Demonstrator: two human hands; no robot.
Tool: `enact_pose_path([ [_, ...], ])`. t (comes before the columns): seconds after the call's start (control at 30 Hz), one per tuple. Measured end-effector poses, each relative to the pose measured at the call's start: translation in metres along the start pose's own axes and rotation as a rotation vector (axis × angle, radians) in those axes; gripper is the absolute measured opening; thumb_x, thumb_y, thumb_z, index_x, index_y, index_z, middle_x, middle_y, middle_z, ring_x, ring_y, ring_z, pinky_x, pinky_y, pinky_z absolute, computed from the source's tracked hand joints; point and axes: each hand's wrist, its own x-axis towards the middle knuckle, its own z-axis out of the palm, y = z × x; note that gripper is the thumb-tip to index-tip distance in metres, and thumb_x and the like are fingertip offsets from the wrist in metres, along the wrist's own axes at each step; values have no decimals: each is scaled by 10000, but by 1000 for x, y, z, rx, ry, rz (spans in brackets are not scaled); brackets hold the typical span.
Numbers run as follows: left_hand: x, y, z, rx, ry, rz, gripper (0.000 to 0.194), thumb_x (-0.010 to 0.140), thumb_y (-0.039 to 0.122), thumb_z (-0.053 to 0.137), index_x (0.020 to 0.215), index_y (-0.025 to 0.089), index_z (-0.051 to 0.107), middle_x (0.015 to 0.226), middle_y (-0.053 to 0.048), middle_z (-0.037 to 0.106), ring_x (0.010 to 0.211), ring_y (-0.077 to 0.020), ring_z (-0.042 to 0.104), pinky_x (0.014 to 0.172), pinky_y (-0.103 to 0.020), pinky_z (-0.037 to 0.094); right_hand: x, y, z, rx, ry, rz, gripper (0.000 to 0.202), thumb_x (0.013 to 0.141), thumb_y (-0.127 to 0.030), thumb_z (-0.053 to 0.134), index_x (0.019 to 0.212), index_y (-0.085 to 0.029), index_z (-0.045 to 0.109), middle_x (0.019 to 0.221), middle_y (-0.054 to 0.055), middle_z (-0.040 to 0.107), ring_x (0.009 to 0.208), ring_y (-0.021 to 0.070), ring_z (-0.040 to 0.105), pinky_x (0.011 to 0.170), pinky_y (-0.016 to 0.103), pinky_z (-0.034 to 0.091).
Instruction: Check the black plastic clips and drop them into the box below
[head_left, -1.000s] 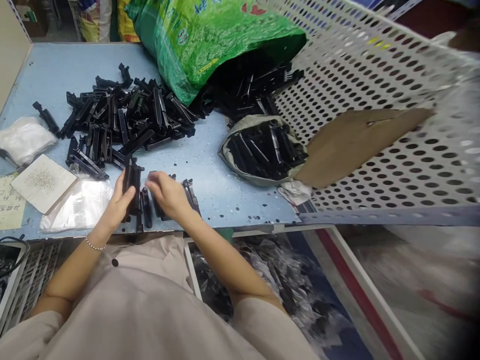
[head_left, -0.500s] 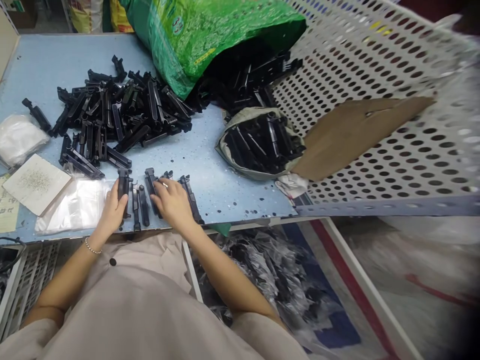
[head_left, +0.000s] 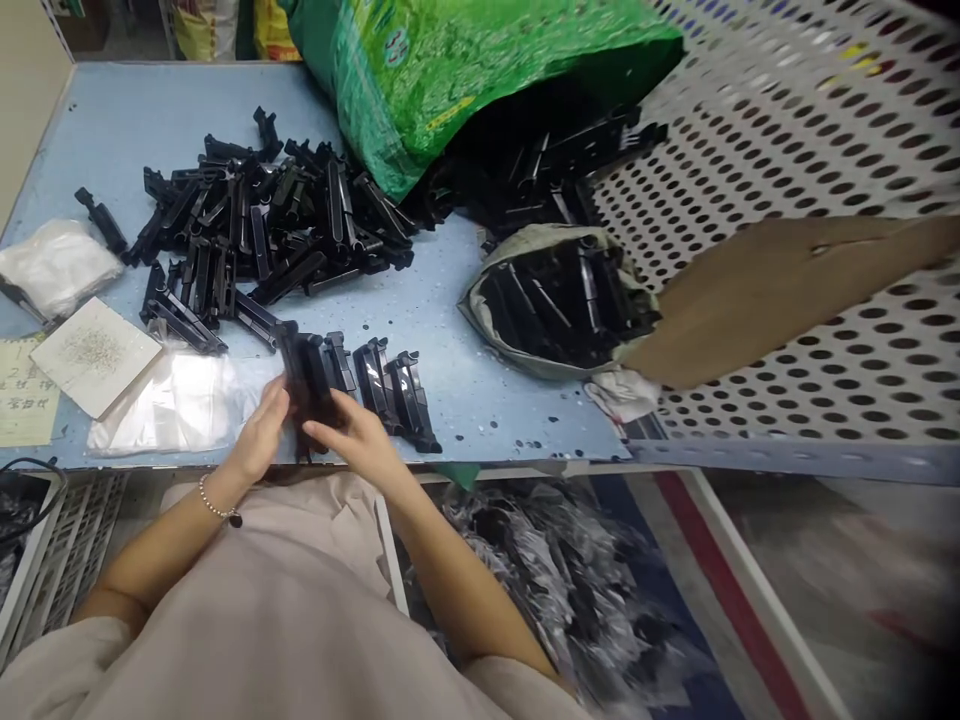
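Several black parts [head_left: 306,378] are bunched between the left hand [head_left: 262,432] and the right hand [head_left: 365,440] at the near edge of the blue table [head_left: 487,400]. Whether the bunch is rested on the table or raised cannot be told, as it is blurred. Its left side is met by the left hand, whose fingertips are partly hidden. Thumb and forefinger of the right hand are parted a little at the lower right of the bunch; how firmly either hand is closed cannot be told.

Just right of the bunch, a row of similar parts [head_left: 411,400] is laid side by side. Farther back, a loose heap [head_left: 255,225] is spread, and more such parts are contained in the green sack [head_left: 450,90] and the cloth bag [head_left: 501,350]. Near the left hand, clear plastic bags [head_left: 172,410] are overlapped by a white square tile [head_left: 97,355].

For steady handling, the bunch is probably best pressed evenly from both sides, long faces flat together, since smooth, narrow pieces may slide. Their wider ends are best turned one way, so that nothing is crossed. Before one hand is eased off, the other should be firmly set. The row should be left undisturbed by the right hand's outer fingers.
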Motion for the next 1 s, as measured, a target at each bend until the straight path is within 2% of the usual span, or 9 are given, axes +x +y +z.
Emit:
enact_pose_path([
  [0.13, 9, -19, -37, 808, 170, 263, 379, 908, 438, 622, 1161, 157, 601, 1242, -162, 537, 1136, -285, 563, 1011, -478, 459, 5, 15, -7, 340, 167, 155, 478, 723, -432, 815, 1119, -196, 689, 1014, 56, 747, 888, 217, 692, 799, 361, 576],
  [0.23, 20, -30, -53, 1108, 161, 279, 220, 888, 351, 649, 956, 143, 634, 1067, -149, 587, 1069, -312, 563, 956, -491, 457, 7, 15, -4, 619, 132, 238, 474, 728, -459, 818, 1102, -201, 683, 978, 58, 760, 798, 186, 703, 716, 316, 590],
  [0.37, 30, -26, -66, 841, 87, 225, 159, 913, 257, 571, 810, 183, 667, 911, -78, 631, 918, -227, 598, 875, -385, 473, 9, 6, 4, 883, -29, 278, 390, 780, -452, 788, 1052, -190, 693, 1082, 103, 756, 840, 171, 721, 691, 256, 602],
  [0.5, 30, -13, -73, 330, 122, 56, 170, 734, 330, 781, 753, 182, 699, 822, -26, 637, 782, -171, 595, 752, -309, 476, 14, -1, 17, 966, -88, 289, 310, 822, -340, 762, 1074, -171, 700, 1181, 121, 728, 860, 159, 729, 688, 219, 601],
  [0.63, 23, -6, -68, 202, 133, 58, 177, 674, 304, 827, 718, 177, 712, 847, -22, 614, 808, -154, 584, 759, -284, 479, 24, 0, 37, 997, -205, 387, 255, 816, -275, 764, 1026, -138, 716, 930, 79, 752, 782, 157, 730, 640, 211, 592],
  [0.73, 18, -2, -70, 137, 138, 37, 169, 745, 316, 777, 771, 177, 685, 841, -17, 611, 734, -132, 564, 701, -272, 483, 29, 3, 40, 1013, -155, 391, 210, 804, -263, 775, 963, -138, 719, 812, 44, 725, 730, 138, 715, 600, 190, 573],
  [0.83, 15, -1, -74, 174, 168, 150, 115, 804, 272, 712, 820, 185, 639, 898, -27, 636, 752, -138, 592, 707, -284, 511, 30, 6, 29, 1041, -63, 377, 179, 823, -257, 743, 968, -153, 723, 932, 50, 734, 757, 121, 701, 612, 187, 580],
  [0.9, 14, -1, -73, 377, 133, 317, 36, 836, 189, 630, 864, 193, 652, 1051, -64, 653, 917, -180, 633, 811, -333, 538, 30, 8, 20, 1048, -44, 364, 188, 820, -241, 729, 992, -164, 727, 1006, 52, 730, 760, 113, 688, 607, 186, 581],
  [1.0, 18, -2, -68, 780, -23, 504, 306, 836, 61, 494, 1001, 208, 706, 1199, -91, 636, 1124, -232, 605, 977, -423, 517, 28, 10, 10, 1020, -18, 344, 203, 807, -234, 728, 1001, -173, 724, 1006, 57, 726, 769, 122, 680, 597, 192, 580],
])
